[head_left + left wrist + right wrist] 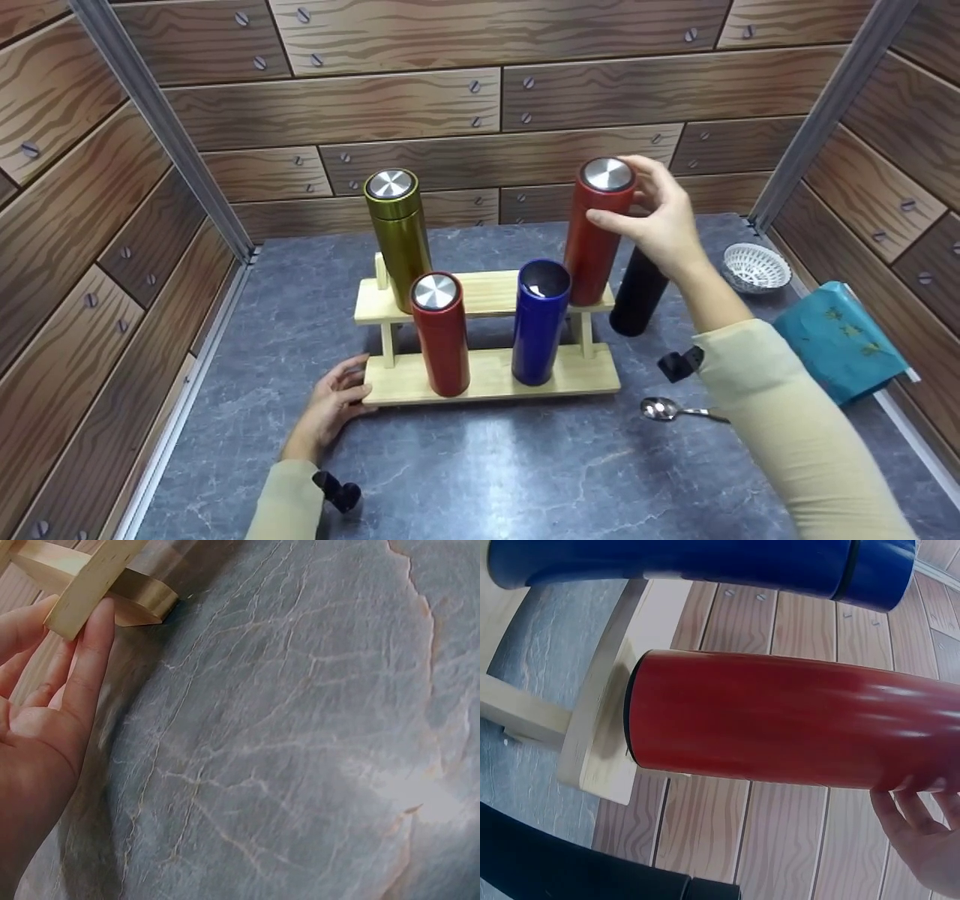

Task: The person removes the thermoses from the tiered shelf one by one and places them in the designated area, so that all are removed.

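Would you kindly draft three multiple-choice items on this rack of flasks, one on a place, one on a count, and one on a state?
1. Where does the red flask that the right hand grips stand?
A. on the rack's upper shelf
B. on the lower shelf
C. on the grey table

2. How many flasks stand on the wooden rack?
A. two
B. three
C. four

3. The blue flask is:
A. capped
B. uncapped
C. lying down

Answers: 1 A, its base sits on the upper board's right end. 2 C, the gold flask, two red and one blue; the black flask stands beside the rack on the table. 3 B, its mouth shows open and dark, with no silver cap.
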`<action>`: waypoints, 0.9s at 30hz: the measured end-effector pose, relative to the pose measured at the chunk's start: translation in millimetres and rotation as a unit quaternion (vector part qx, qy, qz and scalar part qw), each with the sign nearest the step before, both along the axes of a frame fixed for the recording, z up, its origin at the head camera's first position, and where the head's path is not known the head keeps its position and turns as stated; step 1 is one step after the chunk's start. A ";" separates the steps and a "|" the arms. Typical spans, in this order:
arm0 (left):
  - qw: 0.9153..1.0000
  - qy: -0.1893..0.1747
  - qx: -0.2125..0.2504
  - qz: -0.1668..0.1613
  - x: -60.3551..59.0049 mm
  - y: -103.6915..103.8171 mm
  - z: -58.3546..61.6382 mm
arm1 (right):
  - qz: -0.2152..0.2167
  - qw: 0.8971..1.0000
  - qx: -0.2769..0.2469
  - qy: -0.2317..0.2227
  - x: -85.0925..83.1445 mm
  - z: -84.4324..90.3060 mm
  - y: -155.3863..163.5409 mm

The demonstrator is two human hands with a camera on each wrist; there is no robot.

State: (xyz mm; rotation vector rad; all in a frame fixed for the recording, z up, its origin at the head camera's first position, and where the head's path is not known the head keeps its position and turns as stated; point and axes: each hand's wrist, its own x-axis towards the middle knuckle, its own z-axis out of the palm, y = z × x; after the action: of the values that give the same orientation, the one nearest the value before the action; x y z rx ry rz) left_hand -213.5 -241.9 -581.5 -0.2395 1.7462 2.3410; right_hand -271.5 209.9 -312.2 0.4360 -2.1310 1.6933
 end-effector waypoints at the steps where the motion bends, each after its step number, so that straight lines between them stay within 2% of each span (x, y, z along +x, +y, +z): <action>1: 1.000 0.000 -0.001 0.001 0.1 0.0 -0.2 | -0.003 1.000 -0.001 0.000 -1.9 -2.9 3.6; 7: 1.000 0.004 0.009 0.000 0.3 0.6 -1.2 | -0.015 1.000 -0.018 -0.003 2.7 -8.8 17.1; 14: 1.000 0.004 0.008 0.007 0.5 0.2 -2.4 | 0.003 0.997 -0.073 -0.003 9.3 -12.7 27.4; 27: 1.000 0.005 0.001 -0.001 1.8 -2.5 -2.2 | 0.007 0.995 -0.095 0.004 26.5 -22.2 49.5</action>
State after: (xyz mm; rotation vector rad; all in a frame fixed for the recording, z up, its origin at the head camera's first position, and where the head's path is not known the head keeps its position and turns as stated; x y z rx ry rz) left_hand -211.7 -244.4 -583.7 -0.2246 1.7468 2.3470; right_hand -245.0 259.4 -334.5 0.4016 -1.9411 1.8762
